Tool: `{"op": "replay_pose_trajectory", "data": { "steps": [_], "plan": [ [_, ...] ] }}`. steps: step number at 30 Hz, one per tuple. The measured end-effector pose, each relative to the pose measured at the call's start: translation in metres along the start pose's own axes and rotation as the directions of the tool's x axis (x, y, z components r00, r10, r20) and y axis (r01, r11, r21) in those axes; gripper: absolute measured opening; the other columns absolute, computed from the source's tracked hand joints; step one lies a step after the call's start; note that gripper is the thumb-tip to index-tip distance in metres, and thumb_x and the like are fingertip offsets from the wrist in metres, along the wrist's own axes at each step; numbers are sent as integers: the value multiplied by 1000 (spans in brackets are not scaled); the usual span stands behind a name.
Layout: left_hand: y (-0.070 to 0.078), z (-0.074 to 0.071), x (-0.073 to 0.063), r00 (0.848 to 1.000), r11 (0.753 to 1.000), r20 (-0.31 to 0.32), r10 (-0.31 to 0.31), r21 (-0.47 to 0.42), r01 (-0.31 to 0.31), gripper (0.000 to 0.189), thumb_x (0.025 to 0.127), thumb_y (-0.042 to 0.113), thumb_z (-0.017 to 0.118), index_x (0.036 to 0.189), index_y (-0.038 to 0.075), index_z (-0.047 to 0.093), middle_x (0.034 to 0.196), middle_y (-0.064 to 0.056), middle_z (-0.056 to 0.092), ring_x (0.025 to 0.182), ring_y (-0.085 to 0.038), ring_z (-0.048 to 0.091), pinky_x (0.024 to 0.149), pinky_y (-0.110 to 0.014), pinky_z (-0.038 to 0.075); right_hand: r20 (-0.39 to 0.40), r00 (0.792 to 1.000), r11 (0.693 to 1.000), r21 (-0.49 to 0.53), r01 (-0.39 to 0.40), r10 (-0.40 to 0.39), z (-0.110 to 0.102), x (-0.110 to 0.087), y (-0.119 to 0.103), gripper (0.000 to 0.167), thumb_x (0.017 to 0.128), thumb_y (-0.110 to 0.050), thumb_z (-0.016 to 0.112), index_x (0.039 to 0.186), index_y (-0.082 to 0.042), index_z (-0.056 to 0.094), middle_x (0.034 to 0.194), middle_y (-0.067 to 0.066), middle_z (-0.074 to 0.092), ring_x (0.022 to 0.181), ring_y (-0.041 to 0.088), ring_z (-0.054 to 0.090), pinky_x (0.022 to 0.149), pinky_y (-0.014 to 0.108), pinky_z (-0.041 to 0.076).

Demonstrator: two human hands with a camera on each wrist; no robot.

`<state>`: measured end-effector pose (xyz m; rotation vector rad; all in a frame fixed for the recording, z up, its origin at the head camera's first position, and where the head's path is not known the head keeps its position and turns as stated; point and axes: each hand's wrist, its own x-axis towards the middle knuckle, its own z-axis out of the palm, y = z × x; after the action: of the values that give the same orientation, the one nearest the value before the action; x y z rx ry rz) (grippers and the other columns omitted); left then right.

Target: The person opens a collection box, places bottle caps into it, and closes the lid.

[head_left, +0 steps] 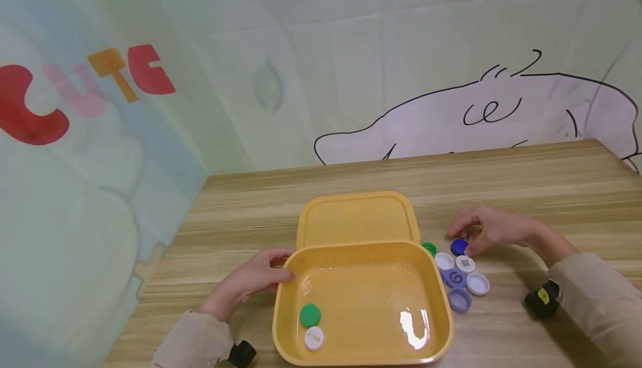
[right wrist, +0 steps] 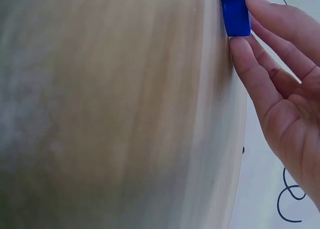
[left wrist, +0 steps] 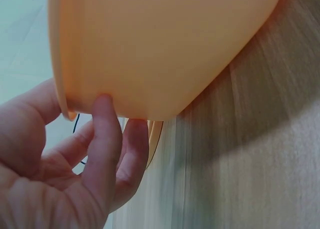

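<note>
My left hand (head_left: pixel 261 273) grips the left rim of a yellow plastic container (head_left: pixel 361 248). In the left wrist view its fingers (left wrist: pixel 102 134) press the outer wall while the thumb goes over the rim. Inside the container lie a green bottle cap (head_left: pixel 310 315) and a white bottle cap (head_left: pixel 314 338), side by side at the left. Right of the container, my right hand (head_left: pixel 496 228) pinches a blue bottle cap (right wrist: pixel 236 16) between thumb and fingers, at the tabletop. That cap is at the back of a loose group of caps.
The group includes a white cap (head_left: pixel 478 284), a purple cap (head_left: pixel 460 299), and a green cap (head_left: pixel 428 248) against the container's right side. A yellow lid (head_left: pixel 357 220) lies flat behind the container. The wooden table (head_left: pixel 241 212) meets a printed cloth backdrop (head_left: pixel 321 89).
</note>
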<state>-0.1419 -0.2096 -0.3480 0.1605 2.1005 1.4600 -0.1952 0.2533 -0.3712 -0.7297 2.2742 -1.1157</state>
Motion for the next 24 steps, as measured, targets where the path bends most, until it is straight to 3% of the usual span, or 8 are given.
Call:
{"op": "replay_pose_trajectory", "data": {
  "steps": [13, 24],
  "plan": [
    [1, 0, 0, 1000, 1000, -9, -3, 14, 3, 49, 79, 5, 60, 126, -7, 50, 107, -12, 60, 81, -17, 62, 67, -31, 55, 39, 998, 999, 4, 50, -50, 1, 1, 2, 42, 70, -3, 74, 111, -2, 65, 107, 10, 59, 91, 21, 54, 78, 27, 52],
    [0, -1, -1, 1000, 1000, 4, 5, 8, -5, 49, 79, 4, 60, 125, -8, 50, 106, -13, 60, 81, -18, 62, 66, -31, 55, 63, 998, 1000, 9, 26, -27, 3, 6, 1, 36, 71, -4, 75, 106, -6, 67, 104, 9, 58, 92, 26, 50, 78, 26, 51]
  ]
}}
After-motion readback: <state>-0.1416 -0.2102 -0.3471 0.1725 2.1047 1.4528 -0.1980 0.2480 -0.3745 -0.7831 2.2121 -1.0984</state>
